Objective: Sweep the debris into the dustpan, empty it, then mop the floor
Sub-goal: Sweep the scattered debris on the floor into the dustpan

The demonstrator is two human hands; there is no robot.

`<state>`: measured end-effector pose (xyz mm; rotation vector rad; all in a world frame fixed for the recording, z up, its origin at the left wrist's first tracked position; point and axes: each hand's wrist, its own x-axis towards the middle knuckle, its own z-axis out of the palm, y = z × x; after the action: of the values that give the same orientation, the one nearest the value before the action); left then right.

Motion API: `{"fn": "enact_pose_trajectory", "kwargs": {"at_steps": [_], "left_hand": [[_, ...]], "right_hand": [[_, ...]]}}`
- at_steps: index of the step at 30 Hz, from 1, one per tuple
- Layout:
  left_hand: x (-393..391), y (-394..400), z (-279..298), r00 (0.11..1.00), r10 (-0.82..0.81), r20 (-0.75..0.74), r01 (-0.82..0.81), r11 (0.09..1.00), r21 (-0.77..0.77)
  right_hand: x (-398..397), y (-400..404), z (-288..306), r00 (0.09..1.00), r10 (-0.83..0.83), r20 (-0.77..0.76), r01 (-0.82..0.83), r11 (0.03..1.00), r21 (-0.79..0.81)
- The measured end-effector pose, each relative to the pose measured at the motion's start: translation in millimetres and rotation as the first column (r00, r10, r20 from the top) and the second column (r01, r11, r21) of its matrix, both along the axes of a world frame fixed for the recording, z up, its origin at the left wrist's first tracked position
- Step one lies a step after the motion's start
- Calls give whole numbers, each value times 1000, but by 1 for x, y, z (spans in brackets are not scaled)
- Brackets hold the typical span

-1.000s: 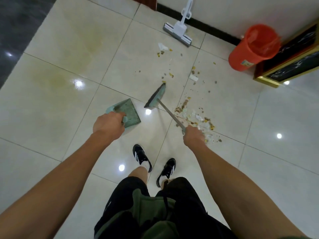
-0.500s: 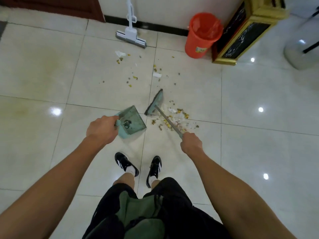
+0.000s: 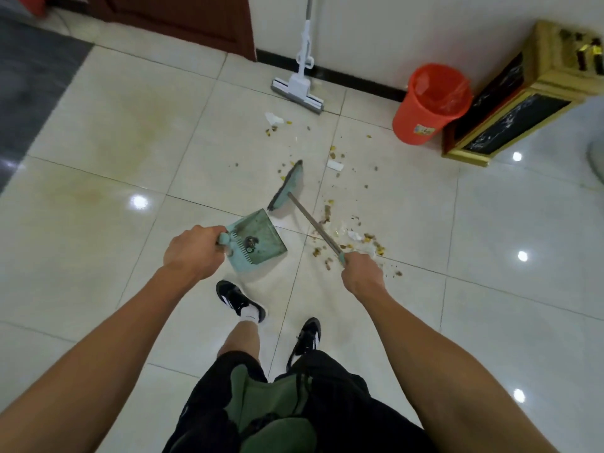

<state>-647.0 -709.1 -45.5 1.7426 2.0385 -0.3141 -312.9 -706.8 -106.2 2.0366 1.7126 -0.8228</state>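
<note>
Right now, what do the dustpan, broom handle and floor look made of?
Dustpan: likely plastic, matte teal, with moulded comb teeth at the back.
Broom handle: probably metal, a thin grey tube with a dull sheen; its teal end cap looks plastic.
Floor: glazed ceramic or polished stone tile, cream, with grout lines and mirror-sharp light reflections.

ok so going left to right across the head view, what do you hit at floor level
left hand → dustpan → broom head → right hand → orange bucket → gold-framed stand
</note>
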Motion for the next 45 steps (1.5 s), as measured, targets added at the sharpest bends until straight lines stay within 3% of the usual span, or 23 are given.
{"fn": "enact_pose_trajectory", "kwargs": {"at_steps": [7,12,19,25,30,36,45], "left_hand": [[-121,25,4,978,203,40,-202,979,-10],[-189,45,9,971,235,36,-234,972,-22],[-245,81,8,963,269,-4,-269,963,-27],[-269,122,6,939,343,-29,-344,938,-47],[-270,171,7,937,345,-58,-348,937,-40],[-255,236,-4,962,265,-71,-269,961,-59],[-214,298,-3,999,54,-2,-54,996,-69]], "right_hand": [[-122,82,2,996,84,-24,-84,996,7],[-202,129,2,992,124,-36,-124,992,0],[-275,183,0,977,199,-82,-199,980,6],[-318,243,-15,971,169,-167,-177,983,-38],[-333,295,-22,951,207,-230,-244,958,-147],[-304,342,-23,945,310,-99,-322,935,-148],[-230,319,-13,994,94,58,-85,985,-150]]}}
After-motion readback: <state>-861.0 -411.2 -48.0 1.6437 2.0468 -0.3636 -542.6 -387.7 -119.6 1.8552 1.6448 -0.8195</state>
